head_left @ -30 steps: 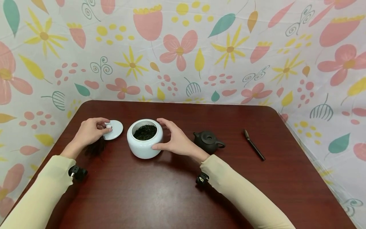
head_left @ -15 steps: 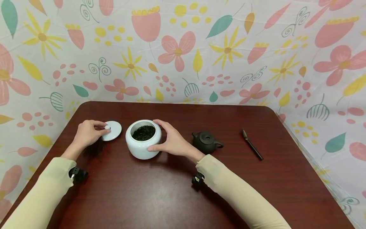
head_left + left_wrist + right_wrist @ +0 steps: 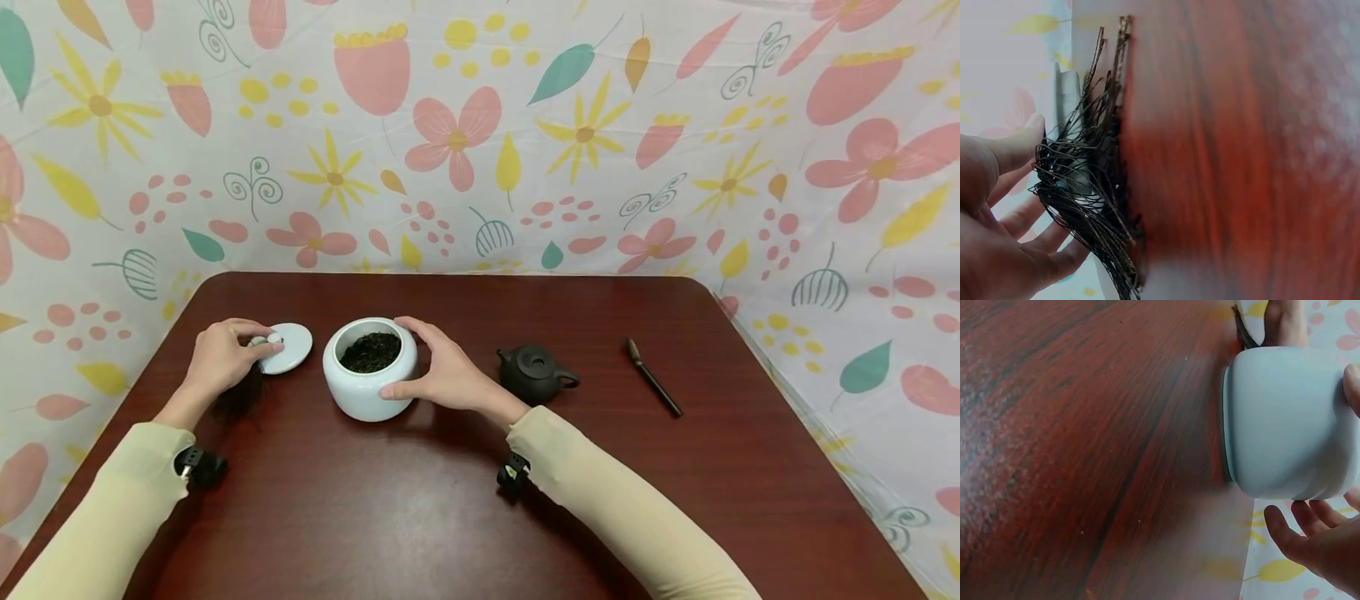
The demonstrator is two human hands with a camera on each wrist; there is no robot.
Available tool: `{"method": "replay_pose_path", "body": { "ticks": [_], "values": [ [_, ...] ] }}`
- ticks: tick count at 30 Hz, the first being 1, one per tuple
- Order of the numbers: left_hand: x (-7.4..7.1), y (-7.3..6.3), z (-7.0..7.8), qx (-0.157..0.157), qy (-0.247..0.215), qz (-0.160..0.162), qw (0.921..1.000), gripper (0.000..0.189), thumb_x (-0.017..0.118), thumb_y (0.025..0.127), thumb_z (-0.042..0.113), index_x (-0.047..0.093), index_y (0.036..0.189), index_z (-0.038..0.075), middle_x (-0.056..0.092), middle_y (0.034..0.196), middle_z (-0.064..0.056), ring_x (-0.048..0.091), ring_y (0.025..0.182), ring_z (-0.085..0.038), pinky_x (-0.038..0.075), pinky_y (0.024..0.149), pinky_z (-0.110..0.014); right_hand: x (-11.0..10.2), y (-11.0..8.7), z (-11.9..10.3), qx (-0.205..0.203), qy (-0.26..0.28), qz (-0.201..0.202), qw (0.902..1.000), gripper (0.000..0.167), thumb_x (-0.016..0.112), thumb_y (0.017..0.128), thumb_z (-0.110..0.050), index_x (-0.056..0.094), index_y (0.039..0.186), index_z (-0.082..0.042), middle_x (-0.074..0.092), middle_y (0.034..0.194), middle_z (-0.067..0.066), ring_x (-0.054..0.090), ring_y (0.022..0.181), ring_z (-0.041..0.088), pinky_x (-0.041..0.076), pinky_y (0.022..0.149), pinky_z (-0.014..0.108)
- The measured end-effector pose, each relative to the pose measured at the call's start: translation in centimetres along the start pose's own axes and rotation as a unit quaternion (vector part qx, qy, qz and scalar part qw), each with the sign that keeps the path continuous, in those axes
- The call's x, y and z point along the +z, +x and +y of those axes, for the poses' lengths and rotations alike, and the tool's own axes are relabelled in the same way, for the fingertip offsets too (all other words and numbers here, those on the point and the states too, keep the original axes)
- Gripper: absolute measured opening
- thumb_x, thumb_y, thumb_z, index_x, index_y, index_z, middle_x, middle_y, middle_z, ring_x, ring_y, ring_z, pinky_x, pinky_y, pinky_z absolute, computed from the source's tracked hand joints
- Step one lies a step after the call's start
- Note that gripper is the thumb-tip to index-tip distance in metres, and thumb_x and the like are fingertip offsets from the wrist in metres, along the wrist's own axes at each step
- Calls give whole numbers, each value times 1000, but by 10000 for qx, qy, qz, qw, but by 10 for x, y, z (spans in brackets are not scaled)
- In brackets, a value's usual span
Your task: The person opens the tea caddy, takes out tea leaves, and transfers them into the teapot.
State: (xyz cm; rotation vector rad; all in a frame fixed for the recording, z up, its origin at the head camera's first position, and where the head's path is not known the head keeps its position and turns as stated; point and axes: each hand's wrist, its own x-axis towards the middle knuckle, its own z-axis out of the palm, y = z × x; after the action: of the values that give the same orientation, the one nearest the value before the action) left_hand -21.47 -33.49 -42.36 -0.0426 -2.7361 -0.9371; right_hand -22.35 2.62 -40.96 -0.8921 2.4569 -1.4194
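My left hand (image 3: 225,358) pinches the knob of a round white lid (image 3: 294,343), which lies on the table at the left. Beneath that hand is a bundle of dark strands (image 3: 1088,187), like a tassel, which hides much of the lid in the left wrist view. Right of the lid stands an uncovered white jar (image 3: 367,396) holding dark dried leaves (image 3: 371,352) that look like tea. From the right, my right hand (image 3: 453,375) holds the jar, thumb on its near side and fingers at the far rim. The jar stands upright in the head view.
A small dark teapot (image 3: 536,377) stands beside my right wrist, its handle to the right. Farther right lies a thin brush-like tool (image 3: 654,379) with a dark handle. The brown table (image 3: 420,517) ends at a flower-patterned cloth (image 3: 457,217) behind and at both sides.
My right thumb and fingers have slid slightly farther left around the jar. The head view has shifted a little; lid, jar, teapot and brush-like tool keep their places on the table.
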Motion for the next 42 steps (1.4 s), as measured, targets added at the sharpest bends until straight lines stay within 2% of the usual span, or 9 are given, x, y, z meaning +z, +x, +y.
{"method": "replay_pose_path", "body": {
  "ticks": [5, 7, 10, 14, 20, 23, 29, 35, 42],
  "values": [
    [-7, -4, 7, -136, -137, 131, 9997, 31, 83, 93, 17, 78, 114, -5, 70, 122, -28, 60, 114, -45, 46, 90, -53, 0, 0, 0, -17, 61, 7, 10000, 98, 98, 76, -33, 45, 158, -22, 50, 149, -3, 51, 129, 11, 43, 108, 38],
    [-11, -5, 12, -176, -210, 166, 9995, 32, 83, 94, 20, 78, 116, -4, 69, 125, -26, 60, 114, -43, 46, 85, -44, 0, 0, 0, -15, 74, 10, 10000, 98, 97, 76, -33, 45, 158, -22, 50, 149, -3, 50, 129, 11, 43, 107, 38],
    [-19, -8, 24, -175, -343, 185, 9991, 35, 83, 95, 23, 78, 118, -3, 69, 128, -23, 59, 118, -41, 44, 85, -37, 0, 0, 0, -4, 87, -1, 10000, 99, 97, 76, -33, 44, 159, -21, 50, 149, -3, 50, 129, 11, 43, 108, 39],
    [-26, -14, 44, 135, -437, 235, 9987, 36, 85, 93, 23, 78, 117, -2, 70, 125, -19, 59, 119, -34, 42, 86, -30, 0, 0, 0, -2, 121, 5, 9999, 100, 98, 76, -33, 44, 159, -21, 50, 150, -3, 50, 130, 11, 43, 108, 39],
    [-36, -23, 77, 676, -704, 315, 9947, 28, 87, 90, 19, 81, 112, 3, 73, 119, -11, 55, 111, -3, 39, 85, -18, 0, 0, -1, -25, 151, 47, 9999, 99, 98, 75, -30, 45, 158, -20, 50, 150, -3, 50, 130, 11, 42, 109, 38],
    [-38, -26, 91, 859, -898, 252, 9919, 26, 88, 89, 16, 82, 111, 4, 72, 119, -10, 52, 112, 5, 38, 87, -15, 1, 0, -2, -27, 149, 56, 9999, 99, 98, 75, -29, 45, 159, -19, 51, 150, -2, 51, 130, 12, 42, 109, 38],
    [-36, -31, 111, 1064, -1216, 74, 9868, 24, 87, 89, 10, 82, 112, 4, 71, 120, -9, 55, 113, 5, 43, 83, -10, 0, 1, -2, -7, 195, 34, 9998, 98, 97, 76, -29, 45, 158, -18, 51, 149, -2, 51, 129, 12, 42, 109, 39],
    [-25, -31, 125, 1222, -1627, -11, 9791, 24, 87, 87, 5, 81, 110, 0, 72, 120, -11, 62, 104, 2, 51, 84, -10, -1, 0, -2, 46, 244, -37, 9997, 101, 97, 78, -30, 42, 161, -16, 50, 151, -2, 49, 132, 13, 41, 110, 40],
    [-8, -29, 134, 1430, -1312, -16, 9810, 24, 89, 86, 8, 83, 108, 4, 73, 117, -6, 65, 107, -12, 49, 84, -15, -1, -1, -1, 161, 243, -125, 9995, 101, 95, 80, -34, 39, 162, -19, 47, 153, -4, 48, 133, 13, 42, 109, 42]
  ]
}}
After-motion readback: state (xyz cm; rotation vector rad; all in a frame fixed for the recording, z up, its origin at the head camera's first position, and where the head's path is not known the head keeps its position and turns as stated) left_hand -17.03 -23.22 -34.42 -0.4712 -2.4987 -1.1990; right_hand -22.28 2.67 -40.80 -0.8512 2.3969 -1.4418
